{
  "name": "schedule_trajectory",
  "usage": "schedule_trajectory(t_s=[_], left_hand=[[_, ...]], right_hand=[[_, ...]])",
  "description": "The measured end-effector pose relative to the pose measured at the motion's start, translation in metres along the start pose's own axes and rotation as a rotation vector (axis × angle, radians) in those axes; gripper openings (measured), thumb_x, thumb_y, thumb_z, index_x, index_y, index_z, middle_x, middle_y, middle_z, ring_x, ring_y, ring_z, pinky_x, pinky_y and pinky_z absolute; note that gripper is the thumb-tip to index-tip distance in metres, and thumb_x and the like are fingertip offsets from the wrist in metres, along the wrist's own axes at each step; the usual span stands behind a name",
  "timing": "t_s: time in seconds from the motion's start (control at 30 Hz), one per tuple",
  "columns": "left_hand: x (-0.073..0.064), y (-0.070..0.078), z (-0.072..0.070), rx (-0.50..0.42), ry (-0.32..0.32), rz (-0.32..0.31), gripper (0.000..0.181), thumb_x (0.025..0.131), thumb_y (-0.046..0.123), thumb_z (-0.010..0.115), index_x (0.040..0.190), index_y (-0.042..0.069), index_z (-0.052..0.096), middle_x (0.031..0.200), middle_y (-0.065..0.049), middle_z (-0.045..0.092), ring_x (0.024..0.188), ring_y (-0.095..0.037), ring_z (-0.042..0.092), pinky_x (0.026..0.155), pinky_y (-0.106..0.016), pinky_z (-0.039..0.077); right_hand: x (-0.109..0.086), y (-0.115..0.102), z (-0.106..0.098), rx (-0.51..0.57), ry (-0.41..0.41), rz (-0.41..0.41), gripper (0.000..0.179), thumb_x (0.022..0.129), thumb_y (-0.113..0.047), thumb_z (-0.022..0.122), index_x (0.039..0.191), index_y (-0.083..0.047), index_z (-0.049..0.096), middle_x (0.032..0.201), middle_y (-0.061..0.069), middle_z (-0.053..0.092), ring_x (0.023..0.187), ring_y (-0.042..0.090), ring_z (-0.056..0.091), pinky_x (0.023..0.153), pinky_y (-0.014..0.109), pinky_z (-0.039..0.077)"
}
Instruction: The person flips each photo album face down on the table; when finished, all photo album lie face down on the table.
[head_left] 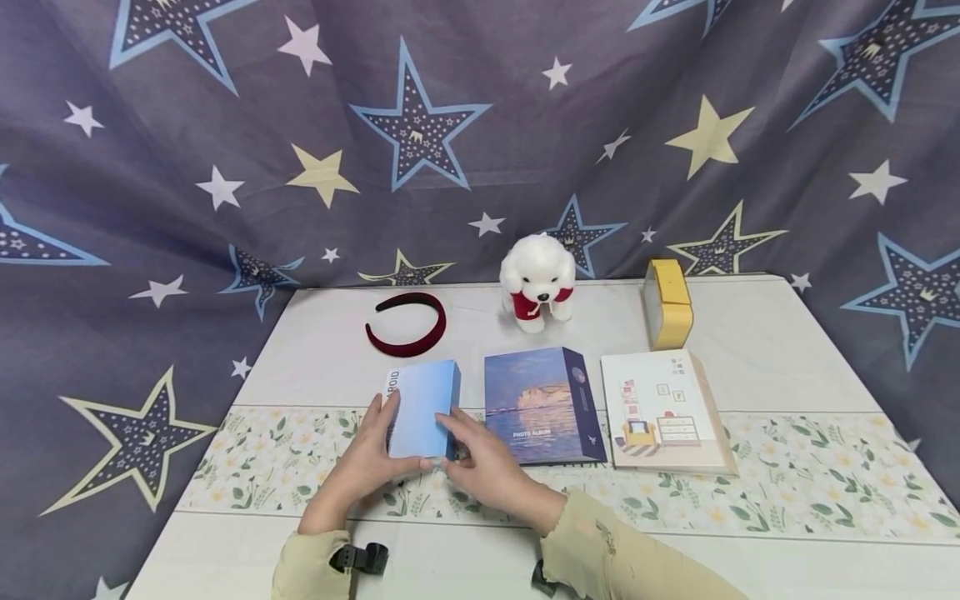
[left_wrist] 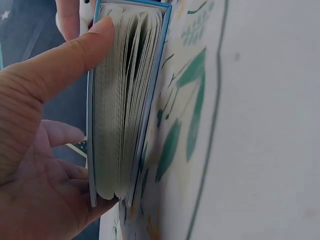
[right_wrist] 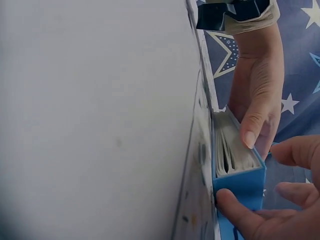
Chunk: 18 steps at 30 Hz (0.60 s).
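A light-blue photo album (head_left: 424, 400) lies cover up on the table, with dark lettering partly hidden at its left edge. My left hand (head_left: 367, 458) holds it from the left and near sides; the thumb (left_wrist: 95, 37) rests on the page ends (left_wrist: 112, 110), and the other fingers reach round the side edge. At the right, my right hand (head_left: 487, 467) is by the spine. One of its fingertips (right_wrist: 225, 197) touches the spine (right_wrist: 240, 187) low by the table, while the thumb and another finger stand apart from the cover.
To the right lie a seascape photo album (head_left: 532, 408) and a white illustrated album (head_left: 663, 412). Behind are a dark red headband (head_left: 420, 342), a white toy dog (head_left: 538, 279) and a yellow box-shaped object (head_left: 667, 304). A starry curtain (head_left: 480, 167) hangs at the table's back edge.
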<state>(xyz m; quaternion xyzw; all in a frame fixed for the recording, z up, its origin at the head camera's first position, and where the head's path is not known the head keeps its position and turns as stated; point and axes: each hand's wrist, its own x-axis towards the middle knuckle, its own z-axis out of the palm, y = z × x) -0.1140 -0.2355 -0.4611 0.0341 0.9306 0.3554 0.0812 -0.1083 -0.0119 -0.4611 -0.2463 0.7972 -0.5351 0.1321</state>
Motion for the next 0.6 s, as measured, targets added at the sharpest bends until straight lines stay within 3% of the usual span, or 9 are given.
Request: schedule_trajectory(t_s=[0.27, 0.43, 0.6], left_hand=[[-0.002, 0.008, 0.004, 0.079, 0.061, 0.08, 0.1, 0.081, 0.056, 0.072, 0.155, 0.007, 0.025, 0.158, -0.03, 0.001, 0.144, -0.05, 0.003, 0.107, -0.068, 0.017], [0.001, 0.024, 0.009, 0.072, 0.127, 0.153, 0.096, 0.086, 0.052, 0.068, 0.155, 0.006, 0.021, 0.158, -0.029, 0.005, 0.144, -0.048, 0.002, 0.107, -0.069, 0.015], [0.006, 0.042, 0.018, 0.091, 0.158, 0.234, 0.093, 0.088, 0.047, 0.068, 0.155, 0.003, 0.021, 0.159, -0.027, 0.01, 0.144, -0.047, 0.007, 0.109, -0.066, 0.017]], right_hand=[[-0.01, -0.002, -0.016, 0.084, -0.011, 0.004, 0.062, 0.095, -0.012, 0.062, 0.151, -0.014, 0.037, 0.154, 0.012, 0.036, 0.118, 0.032, 0.056, 0.09, 0.028, 0.051], [-0.015, -0.004, -0.033, 0.091, 0.065, -0.022, 0.054, 0.098, -0.017, 0.059, 0.149, -0.014, 0.042, 0.144, 0.015, 0.048, 0.12, 0.036, 0.056, 0.094, 0.039, 0.051], [-0.019, -0.003, -0.059, 0.095, 0.177, -0.031, 0.047, 0.096, -0.013, 0.061, 0.14, -0.002, 0.05, 0.135, 0.023, 0.054, 0.115, 0.038, 0.059, 0.093, 0.037, 0.051]])
